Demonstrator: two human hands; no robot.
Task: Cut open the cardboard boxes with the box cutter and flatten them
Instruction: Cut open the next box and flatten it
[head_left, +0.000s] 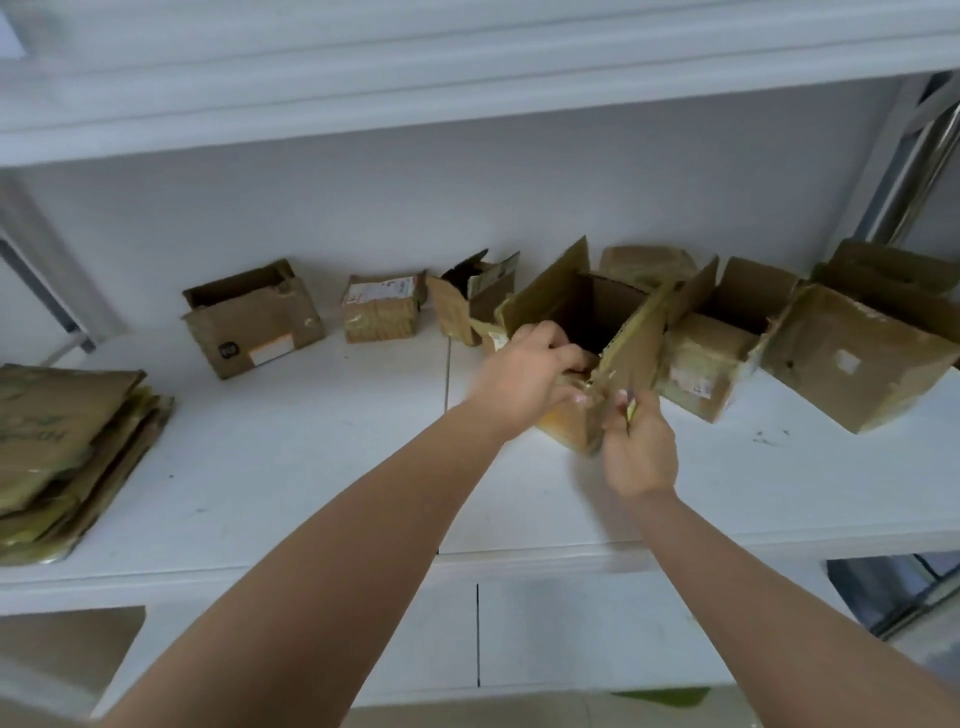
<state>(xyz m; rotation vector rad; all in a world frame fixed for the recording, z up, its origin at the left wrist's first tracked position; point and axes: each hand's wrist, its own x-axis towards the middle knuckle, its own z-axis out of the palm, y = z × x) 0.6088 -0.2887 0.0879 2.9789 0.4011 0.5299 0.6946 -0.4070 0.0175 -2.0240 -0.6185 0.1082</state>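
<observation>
boxes (852, 358) brown w/ yellowish tape, white labels; shelf (311, 467) white; cutter (630, 413) looks yellow-green, blurred.

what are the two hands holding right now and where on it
The left hand grips the open box by its near top edge. The right hand holds a thin yellowish tool, likely the box cutter, at the box's near corner.

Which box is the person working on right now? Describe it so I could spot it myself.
Look along the white shelf to the row of brown boxes by the back wall. The open box stands nearest the front edge, right of centre, its flaps raised around a dark inside. Unlike its neighbours, it is held by both hands: the left hand grips its near rim, the right hand its near corner.
</observation>
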